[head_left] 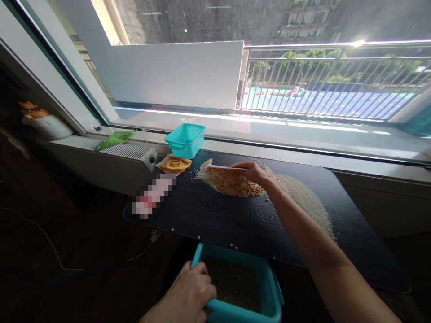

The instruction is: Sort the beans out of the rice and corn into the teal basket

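- Turquoise rectangular plastic box with handles (186,144): stands near the far-left corner of the black wood-grain table (202,213).
- Left hand (193,289): fingers curled over the left rim of a 2nd turquoise rectangular plastic box (245,312), below the near table edge.
- Small greenish-brown grains (234,285): lie inside the 2nd box. Judged status: contained.
- 5 loose pale-yellow round kernels (233,246): lie along the near table edge, uncollected.
- Heap of orange-yellow round kernels (234,185): lies mid-table, mixed with white grains at its left end. Judged status: separation incomplete.
- Thin flat pale strip (224,167): extends across the far side of the heap.
- Right hand (252,172): fingers closed on the strip's right end.
- Broad spread of small white grains (303,193): lies right of the heap, partly behind the right forearm. Judged status: mostly distinct from the kernels, but uncontained.
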The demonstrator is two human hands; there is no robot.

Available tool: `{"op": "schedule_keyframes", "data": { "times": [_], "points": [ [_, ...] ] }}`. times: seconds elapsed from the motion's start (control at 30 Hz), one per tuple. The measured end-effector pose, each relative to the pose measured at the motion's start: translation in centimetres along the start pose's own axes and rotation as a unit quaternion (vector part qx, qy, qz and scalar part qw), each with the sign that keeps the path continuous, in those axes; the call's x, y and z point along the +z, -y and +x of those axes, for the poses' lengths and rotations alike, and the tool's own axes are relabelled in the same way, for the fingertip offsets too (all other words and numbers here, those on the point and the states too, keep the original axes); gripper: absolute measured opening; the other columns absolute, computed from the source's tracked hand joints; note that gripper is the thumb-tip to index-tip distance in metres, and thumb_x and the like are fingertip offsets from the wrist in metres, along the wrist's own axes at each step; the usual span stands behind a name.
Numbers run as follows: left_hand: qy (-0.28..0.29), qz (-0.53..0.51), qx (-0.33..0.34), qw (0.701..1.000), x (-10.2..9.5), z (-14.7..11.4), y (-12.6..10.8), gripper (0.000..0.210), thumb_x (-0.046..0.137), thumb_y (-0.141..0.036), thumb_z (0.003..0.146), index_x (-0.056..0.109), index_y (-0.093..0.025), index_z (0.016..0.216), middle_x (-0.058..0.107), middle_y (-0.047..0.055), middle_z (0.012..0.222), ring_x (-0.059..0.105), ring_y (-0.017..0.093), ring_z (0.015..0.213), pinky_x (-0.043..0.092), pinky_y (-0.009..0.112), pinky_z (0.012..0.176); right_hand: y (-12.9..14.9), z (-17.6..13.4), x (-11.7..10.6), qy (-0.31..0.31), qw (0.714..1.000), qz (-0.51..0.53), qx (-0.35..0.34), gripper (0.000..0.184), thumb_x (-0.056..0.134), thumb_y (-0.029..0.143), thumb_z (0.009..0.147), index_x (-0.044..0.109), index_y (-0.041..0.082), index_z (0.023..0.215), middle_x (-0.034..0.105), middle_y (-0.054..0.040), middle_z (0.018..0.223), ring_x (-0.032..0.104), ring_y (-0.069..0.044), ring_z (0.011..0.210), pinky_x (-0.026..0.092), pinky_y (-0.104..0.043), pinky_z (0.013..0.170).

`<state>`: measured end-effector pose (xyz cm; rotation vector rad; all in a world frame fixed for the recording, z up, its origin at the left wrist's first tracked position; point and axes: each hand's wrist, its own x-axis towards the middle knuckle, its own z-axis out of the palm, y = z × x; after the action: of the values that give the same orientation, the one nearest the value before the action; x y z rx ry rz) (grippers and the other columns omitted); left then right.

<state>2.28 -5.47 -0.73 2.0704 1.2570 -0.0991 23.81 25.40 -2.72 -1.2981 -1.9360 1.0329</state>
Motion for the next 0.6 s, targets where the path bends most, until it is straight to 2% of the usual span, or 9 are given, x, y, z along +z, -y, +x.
{"op": "schedule_keyframes", "data": {
  "times": [0.13, 0.3, 0.6],
  "points": [
    [-0.01, 0.0, 0.0, 1.0, 0.3, -0.1, 0.2, 0.02, 0.056, 0.001, 0.062, 0.057, -0.018, 0.071, 0.066, -0.002, 0.086, 0.054, 0.018, 0.097, 0.039, 0.034, 0.093, -0.1, -0.2, 0.3, -0.002, 1.0, 0.002, -0.003, 0.02, 0.072, 0.037, 0.076, 0.081, 0.03, 0.092, 0.08, 0.003, 0.084, 0.069, -0.017, 0.068, 0.052, -0.025, 0.061],
    [-0.005, -0.002, 0.005, 1.0, 0.2, -0.2, 0.1, 0.017, 0.056, -0.001, 0.067, 0.058, -0.018, 0.071, 0.066, -0.001, 0.085, 0.054, 0.018, 0.095, 0.039, 0.034, 0.093, 0.5, -0.9, 0.4, 0.0, 1.0, -0.001, -0.006, 0.018, 0.072, 0.034, 0.076, 0.08, 0.032, 0.092, 0.08, 0.0029, 0.09, 0.071, -0.019, 0.077, 0.054, -0.026, 0.066],
    [-0.008, 0.006, -0.01, 1.0, 0.4, -0.6, -0.1, 0.021, 0.056, 0.001, 0.07, 0.061, -0.019, 0.078, 0.067, -0.001, 0.09, 0.054, 0.017, 0.099, 0.037, 0.035, 0.099, 0.9, -2.1, 1.2, -0.004, 0.999, 0.005, -0.032, 0.022, 0.069, 0.028, 0.076, 0.081, 0.024, 0.095, 0.08, -0.0024, 0.092, 0.073, -0.023, 0.082, 0.056, -0.031, 0.073]
  ]
}}
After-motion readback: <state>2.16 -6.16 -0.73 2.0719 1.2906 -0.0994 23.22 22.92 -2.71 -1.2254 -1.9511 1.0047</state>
